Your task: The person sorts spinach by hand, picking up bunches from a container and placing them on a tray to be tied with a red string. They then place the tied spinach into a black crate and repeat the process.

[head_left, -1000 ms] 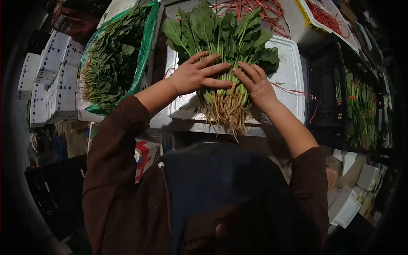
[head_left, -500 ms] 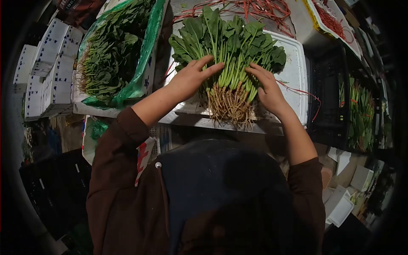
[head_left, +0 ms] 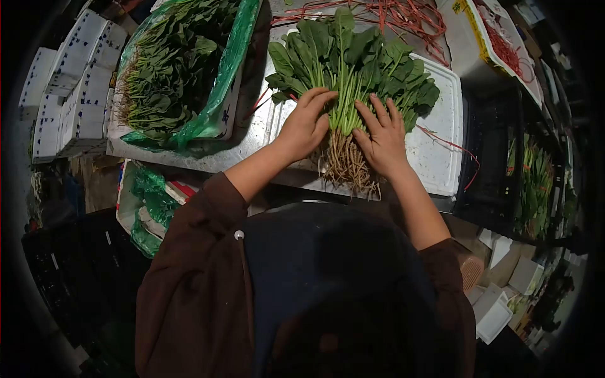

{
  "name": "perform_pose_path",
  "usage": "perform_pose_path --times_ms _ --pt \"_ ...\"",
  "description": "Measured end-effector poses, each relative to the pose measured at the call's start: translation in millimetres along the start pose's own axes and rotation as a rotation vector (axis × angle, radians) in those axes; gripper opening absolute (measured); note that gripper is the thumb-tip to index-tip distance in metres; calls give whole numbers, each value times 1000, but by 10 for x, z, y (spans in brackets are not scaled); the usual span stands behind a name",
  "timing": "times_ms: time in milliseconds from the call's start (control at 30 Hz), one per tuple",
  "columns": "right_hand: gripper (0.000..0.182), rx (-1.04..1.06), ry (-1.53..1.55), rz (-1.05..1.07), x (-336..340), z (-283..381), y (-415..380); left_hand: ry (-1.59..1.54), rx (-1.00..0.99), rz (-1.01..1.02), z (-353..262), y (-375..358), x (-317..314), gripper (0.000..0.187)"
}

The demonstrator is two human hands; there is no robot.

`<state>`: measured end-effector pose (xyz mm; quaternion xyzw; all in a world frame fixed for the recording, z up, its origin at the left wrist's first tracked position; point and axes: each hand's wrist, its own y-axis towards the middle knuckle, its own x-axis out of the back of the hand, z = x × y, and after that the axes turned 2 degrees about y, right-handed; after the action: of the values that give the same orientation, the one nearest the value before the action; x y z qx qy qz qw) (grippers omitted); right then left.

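Spinach bunch (head_left: 350, 69) lies between both hands, stems pressed by left hand (head_left: 307, 126) and right hand (head_left: 382, 138), fingers loosely spread, leaves pointing away, roots toward wrists.

We see a metal table (head_left: 252, 135) carrying a white foam lid (head_left: 441, 135), which lies under both hands and reaches out to their right. To the left of the hands sits a white foam box (head_left: 222, 120) lined with a green plastic bag (packed with leafy greens). Beyond the hands, red ties (head_left: 384, 14) lie scattered.
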<state>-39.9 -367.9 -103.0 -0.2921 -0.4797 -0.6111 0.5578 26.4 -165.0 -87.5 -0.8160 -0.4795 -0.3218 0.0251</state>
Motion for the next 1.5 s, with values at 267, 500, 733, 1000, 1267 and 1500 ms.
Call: perform_pose_path --times_ms 267,500,733,1000,1267,1500 --pt "44 19 176 -188 257 -174 97 103 -8 -165 296 -79 213 43" --pt "36 -95 135 -349 405 -501 -25 160 237 -350 436 -110 79 52" --pt "44 183 114 -144 223 85 107 -520 711 -320 587 -156 -52 61" --pt "45 194 35 -66 80 101 71 -738 335 -507 -91 -94 374 46" --pt "37 222 237 -310 462 276 243 -643 492 -23 -391 143 10 55" --pt "34 244 72 14 2 94 377 -377 543 31 -119 31 274 31"
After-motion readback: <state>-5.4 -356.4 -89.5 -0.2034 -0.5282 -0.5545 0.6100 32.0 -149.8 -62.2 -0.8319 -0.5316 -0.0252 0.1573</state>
